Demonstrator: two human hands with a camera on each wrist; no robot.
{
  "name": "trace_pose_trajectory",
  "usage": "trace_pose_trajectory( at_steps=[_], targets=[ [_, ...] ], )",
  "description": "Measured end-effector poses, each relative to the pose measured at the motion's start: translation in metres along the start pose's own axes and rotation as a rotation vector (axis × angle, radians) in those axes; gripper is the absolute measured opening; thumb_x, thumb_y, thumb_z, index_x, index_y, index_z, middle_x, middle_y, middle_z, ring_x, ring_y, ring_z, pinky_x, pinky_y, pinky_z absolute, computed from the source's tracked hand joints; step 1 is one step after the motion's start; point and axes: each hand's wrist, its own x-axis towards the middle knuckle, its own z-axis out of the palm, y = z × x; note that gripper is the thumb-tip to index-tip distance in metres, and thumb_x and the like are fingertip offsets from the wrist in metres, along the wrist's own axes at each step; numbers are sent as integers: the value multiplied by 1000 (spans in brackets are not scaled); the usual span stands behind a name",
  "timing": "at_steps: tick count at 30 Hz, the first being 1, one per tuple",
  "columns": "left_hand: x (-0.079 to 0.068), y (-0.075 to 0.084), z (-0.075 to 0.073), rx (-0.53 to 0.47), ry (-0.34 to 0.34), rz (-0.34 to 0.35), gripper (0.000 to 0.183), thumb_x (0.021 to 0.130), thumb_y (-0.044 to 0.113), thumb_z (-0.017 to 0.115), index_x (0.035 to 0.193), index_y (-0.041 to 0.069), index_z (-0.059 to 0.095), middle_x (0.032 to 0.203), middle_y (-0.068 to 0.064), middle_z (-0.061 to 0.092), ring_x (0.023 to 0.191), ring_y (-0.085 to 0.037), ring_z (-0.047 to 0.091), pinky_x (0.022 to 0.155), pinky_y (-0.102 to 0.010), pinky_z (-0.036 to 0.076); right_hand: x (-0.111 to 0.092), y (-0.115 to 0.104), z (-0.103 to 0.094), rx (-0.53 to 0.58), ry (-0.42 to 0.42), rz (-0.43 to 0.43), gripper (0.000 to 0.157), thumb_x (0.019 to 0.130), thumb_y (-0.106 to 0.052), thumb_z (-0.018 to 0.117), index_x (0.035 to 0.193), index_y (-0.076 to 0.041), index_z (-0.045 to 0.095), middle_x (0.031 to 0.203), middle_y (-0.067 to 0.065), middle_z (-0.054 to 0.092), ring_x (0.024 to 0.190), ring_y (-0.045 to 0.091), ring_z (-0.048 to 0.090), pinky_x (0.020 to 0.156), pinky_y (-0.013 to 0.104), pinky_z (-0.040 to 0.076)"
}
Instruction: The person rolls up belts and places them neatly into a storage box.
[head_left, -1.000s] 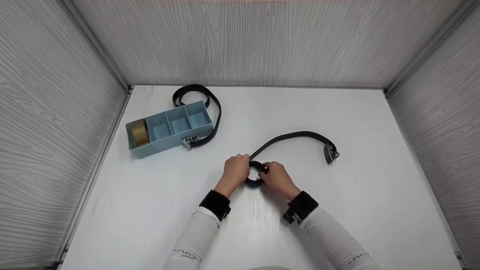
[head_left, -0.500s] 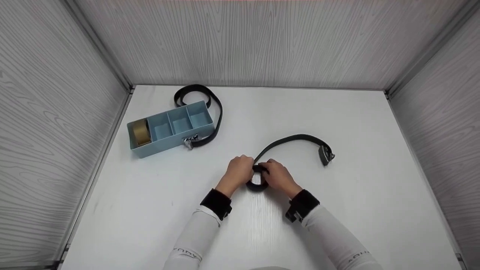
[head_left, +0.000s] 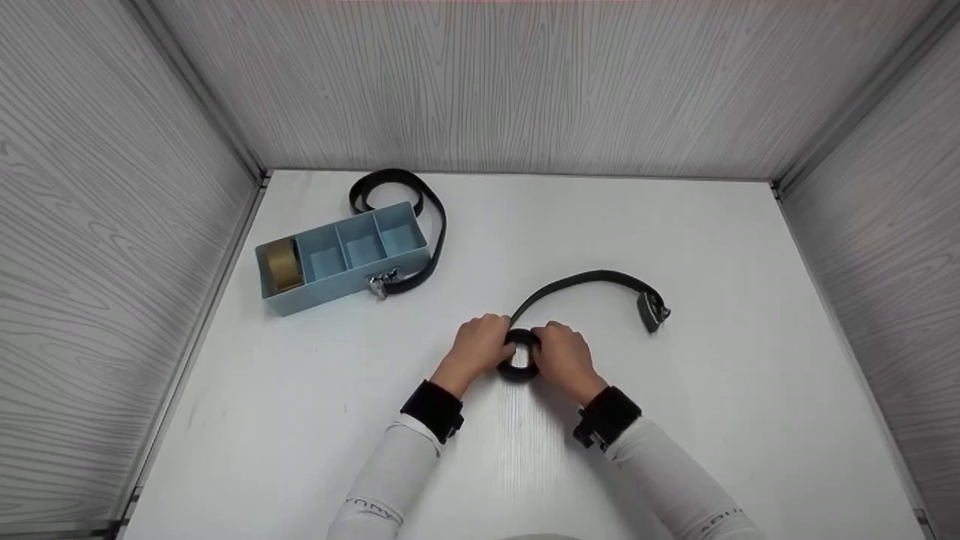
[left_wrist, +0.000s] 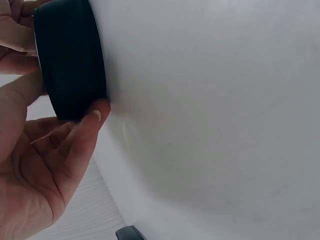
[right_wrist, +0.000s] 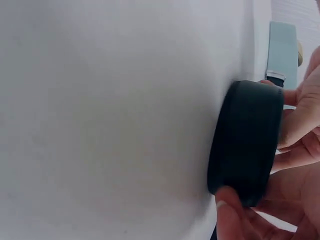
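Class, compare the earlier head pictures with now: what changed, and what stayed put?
The nearer buckle has slid left, toward the coil, which came slightly nearer. The left hand and right hand still hold the coil. The blue tray, tape roll and second belt stayed put.

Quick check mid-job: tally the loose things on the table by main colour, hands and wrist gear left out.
Black: 2 (held belt, second belt)
Blue: 1 (divided box)
Golden brown: 1 (roll in the box)
Total: 4
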Motion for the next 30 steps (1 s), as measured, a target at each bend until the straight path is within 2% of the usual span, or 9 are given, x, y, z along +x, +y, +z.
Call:
trace_pose_trajectory(
  at_steps=[2, 4, 9, 12, 14, 18, 24, 27, 30],
  targets=[
    [1, 1, 1, 25, 16, 4, 18, 87, 22, 71, 84, 4, 66, 81, -11, 66, 73, -29, 66, 60, -42, 51, 2, 2, 2, -7, 20, -44, 7, 87, -3, 66, 83, -7, 71, 72, 6, 57, 63, 27, 58, 56, 44, 47],
    [2, 2, 0, 53, 27, 1, 19, 89, 22, 70, 85, 4, 68, 82, -12, 68, 74, -30, 67, 61, -42, 52, 3, 6, 3, 22, 14, -55, 11, 90, -5, 66, 97, -8, 74, 77, 5, 59, 66, 25, 59, 59, 43, 48],
    [4, 4, 2, 42, 40, -18, 16, 89, 18, 69, 85, 3, 68, 83, -13, 69, 74, -32, 68, 63, -43, 52, 2, 12, 0, 129, -39, 48, 31, 91, -17, 69, 121, -8, 68, 95, 6, 65, 80, 24, 62, 71, 43, 50],
    [4, 4, 4, 5, 49, -35, 15, 89, 17, 69, 85, 2, 66, 84, -15, 69, 76, -33, 68, 63, -44, 52, -1, 15, -2, 233, -63, 116, 38, 90, -20, 70, 125, -5, 65, 99, 8, 65, 84, 24, 60, 78, 43, 48],
    [4, 3, 5, -18, 46, -40, 16, 89, 17, 69, 88, 2, 65, 85, -16, 68, 77, -33, 68, 64, -44, 52, -2, 18, -2, 309, -78, 142, 38, 91, -15, 69, 127, -4, 64, 102, 10, 65, 91, 25, 60, 85, 42, 47],
    [5, 2, 4, -37, 14, -40, 17, 89, 18, 67, 96, 3, 63, 89, -16, 68, 80, -32, 68, 65, -43, 52, -4, 20, -3, 396, -102, 140, 37, 91, -5, 65, 128, -2, 62, 113, 14, 64, 106, 27, 58, 94, 43, 43],
    [9, 2, 0, -27, -20, -31, 17, 90, 20, 68, 91, 4, 64, 85, -12, 66, 76, -26, 65, 64, -40, 51, 3, 20, -1, 395, -132, 104, 39, 92, 1, 59, 130, -3, 62, 111, 14, 62, 101, 25, 57, 91, 41, 44],
    [10, 3, 1, -4, 1, -20, 17, 90, 21, 68, 86, 4, 66, 82, -12, 67, 74, -27, 66, 62, -41, 51, 5, 19, 1, 368, -131, 74, 39, 92, 4, 57, 130, -2, 62, 112, 14, 62, 102, 26, 58, 91, 41, 45],
    [10, 4, 3, 34, 28, -12, 16, 89, 20, 68, 85, 5, 66, 81, -12, 68, 73, -29, 67, 59, -42, 51, 5, 18, 2, 340, -126, 90, 39, 93, 1, 58, 132, -2, 60, 115, 14, 62, 106, 26, 58, 94, 42, 44]
  ],
)
